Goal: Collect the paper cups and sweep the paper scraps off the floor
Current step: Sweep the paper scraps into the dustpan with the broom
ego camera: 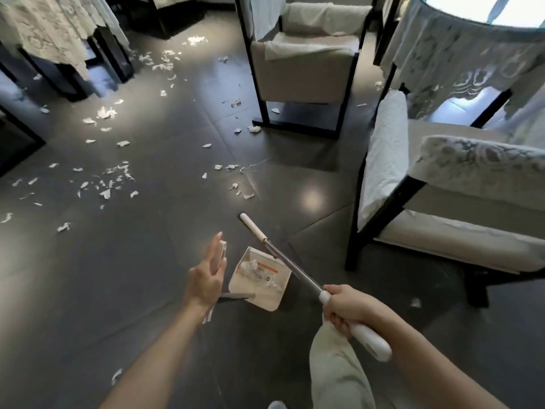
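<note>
Dark tiled floor (147, 261) between cream armchairs (303, 75). The right hand (348, 308) clenches the broom (289, 261) by its white grip; the shaft's long axis points up-left, away from the person. The left hand (203, 280) holds the dustpan (265, 293) by its handle, thumb around it. Paper scraps (106, 184) lie in the pan and scattered ahead to the left.

- Dustpan handle (223, 250): middle hidden behind left grip (206, 278); whether that grip closes on it cannot be told.
- Dustpan (262, 299) label (267, 268): print too small to read.
- Broom (295, 265): far end blurred, head not made out; white handle partly covered by right grip (345, 308).
- Table (442, 39), upper right: top cut by the edge.
- Armchair (472, 184): cut by right edge.
- Shoe (277, 405): cut by bottom edge.
</note>
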Demonstrator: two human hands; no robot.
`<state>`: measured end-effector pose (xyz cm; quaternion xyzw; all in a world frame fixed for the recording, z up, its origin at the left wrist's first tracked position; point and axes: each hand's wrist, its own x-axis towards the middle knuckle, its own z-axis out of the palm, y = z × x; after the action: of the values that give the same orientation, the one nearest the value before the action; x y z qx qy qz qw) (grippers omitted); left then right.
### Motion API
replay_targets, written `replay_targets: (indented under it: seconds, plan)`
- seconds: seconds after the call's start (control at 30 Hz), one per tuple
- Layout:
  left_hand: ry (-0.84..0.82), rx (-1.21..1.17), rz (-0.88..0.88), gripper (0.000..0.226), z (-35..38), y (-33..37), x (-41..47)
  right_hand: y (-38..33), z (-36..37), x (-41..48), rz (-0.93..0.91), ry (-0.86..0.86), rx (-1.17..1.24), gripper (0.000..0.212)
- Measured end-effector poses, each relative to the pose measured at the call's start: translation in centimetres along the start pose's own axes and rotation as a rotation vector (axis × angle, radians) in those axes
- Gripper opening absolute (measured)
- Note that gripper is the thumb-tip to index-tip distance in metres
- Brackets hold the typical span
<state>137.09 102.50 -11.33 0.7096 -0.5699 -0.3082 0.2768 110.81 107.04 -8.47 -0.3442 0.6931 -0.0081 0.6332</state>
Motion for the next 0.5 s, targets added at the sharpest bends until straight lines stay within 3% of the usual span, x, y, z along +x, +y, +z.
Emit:
replay_targets:
  seconds: [0.2,0.5]
  plan:
    - [-0.111,0.041,0.078,0.055,-0.2,0.0,-4.9,7.4,1.1,-4.1,0.038,0.155,0.108,0.065]
    - [-0.198,0.092,0.139,0.053,4.5,2.5,-10.5,20.3,-4.3,-8.1,0.227,0.350,0.077,0.034]
